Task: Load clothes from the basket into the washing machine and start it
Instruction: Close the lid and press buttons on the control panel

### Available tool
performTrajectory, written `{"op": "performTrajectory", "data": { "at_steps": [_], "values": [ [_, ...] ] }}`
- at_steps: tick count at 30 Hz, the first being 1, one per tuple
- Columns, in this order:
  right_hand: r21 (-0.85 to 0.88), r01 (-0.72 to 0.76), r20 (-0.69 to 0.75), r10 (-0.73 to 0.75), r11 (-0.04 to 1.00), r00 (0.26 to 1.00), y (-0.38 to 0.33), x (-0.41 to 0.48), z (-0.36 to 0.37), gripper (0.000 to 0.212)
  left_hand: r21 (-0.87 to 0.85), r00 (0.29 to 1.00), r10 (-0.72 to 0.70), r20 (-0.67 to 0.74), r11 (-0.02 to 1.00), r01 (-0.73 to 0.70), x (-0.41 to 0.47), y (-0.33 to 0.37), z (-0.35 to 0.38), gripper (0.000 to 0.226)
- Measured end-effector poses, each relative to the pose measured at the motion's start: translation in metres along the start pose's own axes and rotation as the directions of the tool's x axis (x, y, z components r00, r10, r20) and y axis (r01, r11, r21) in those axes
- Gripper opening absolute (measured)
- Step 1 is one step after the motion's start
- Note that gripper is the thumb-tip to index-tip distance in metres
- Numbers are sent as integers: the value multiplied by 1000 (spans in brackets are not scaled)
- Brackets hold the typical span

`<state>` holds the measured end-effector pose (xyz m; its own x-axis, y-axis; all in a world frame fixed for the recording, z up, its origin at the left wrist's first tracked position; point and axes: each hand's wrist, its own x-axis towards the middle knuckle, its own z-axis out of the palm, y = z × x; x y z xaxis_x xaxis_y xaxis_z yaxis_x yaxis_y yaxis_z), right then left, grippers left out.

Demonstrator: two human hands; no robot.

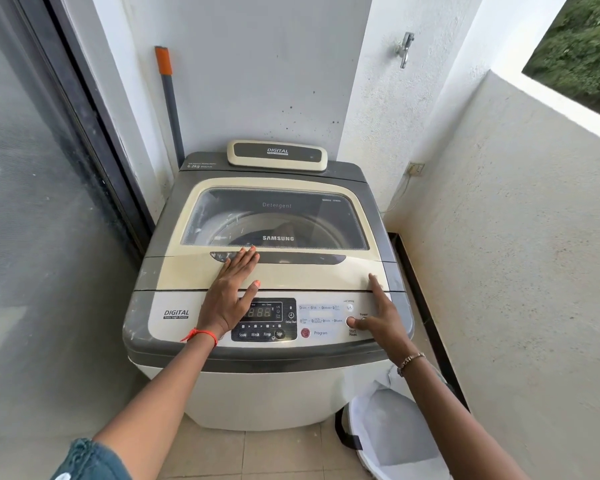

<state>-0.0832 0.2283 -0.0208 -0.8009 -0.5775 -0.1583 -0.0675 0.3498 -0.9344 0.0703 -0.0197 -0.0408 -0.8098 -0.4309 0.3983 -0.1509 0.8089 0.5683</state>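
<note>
— Balcony corner, white walls behind and to the right, a glass door (42, 150) along the left. What are the fingers doing?

— The left hand (231, 292) lies flat on the closed lid (309, 271), its fingers (243, 263) straight and released, tips at the dark handle recess. The right hand (381, 320) grasps nothing either. Its thumb (353, 322) presses the control panel (329, 341) by the buttons marked Power and Start/Pause, and its forefinger is stretched onto the lid's front edge.

— And the laundry?

— The basket (395, 420), on the floor at the machine's right front corner, shows only its white lining. Something dark lies in the drum under the lid's window, too dim to name. The display (260, 311) reads 888, so the washing machine (257, 396) seems powered. Loading looks done, and starting is the step in hand.

— What could spoil it?

— Those two buttons sit close together, and which one the thumb covers cannot be told. A slip onto Power would likely switch the machine off instead of starting it. The heel of the left hand hangs over the panel beside the Soak key and could brush it, changing the program.

— Room to move?

— Tight. The basket stands just beside the right forearm, the parapet wall (516, 254) closes the right, and a mop handle (172, 109) leans behind the machine. The tiled floor in front is the only way back.
</note>
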Motion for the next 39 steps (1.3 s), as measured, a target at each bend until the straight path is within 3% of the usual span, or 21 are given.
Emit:
{"op": "performTrajectory", "data": {
  "at_steps": [13,20,27,32,39],
  "values": [
    [-4,-33,42,33,999,999,-6,-3,-2,93,135,983,-46,179,991,22,0,-2,-3,75],
    [-248,20,117,10,969,993,-11,-4,1,95,291,950,-96,297,957,6,-4,3,-6,86],
    [-514,51,72,-16,856,997,-9,-6,17,112,432,980,-105,170,902,22,-23,-1,6,76],
    [-585,76,105,-17,807,994,-4,-5,18,142,436,989,-113,96,898,60,-40,0,9,63],
    [-693,108,165,12,713,986,-9,-9,17,139,426,979,-205,-19,884,193,-53,-5,12,64]
  ]
}}
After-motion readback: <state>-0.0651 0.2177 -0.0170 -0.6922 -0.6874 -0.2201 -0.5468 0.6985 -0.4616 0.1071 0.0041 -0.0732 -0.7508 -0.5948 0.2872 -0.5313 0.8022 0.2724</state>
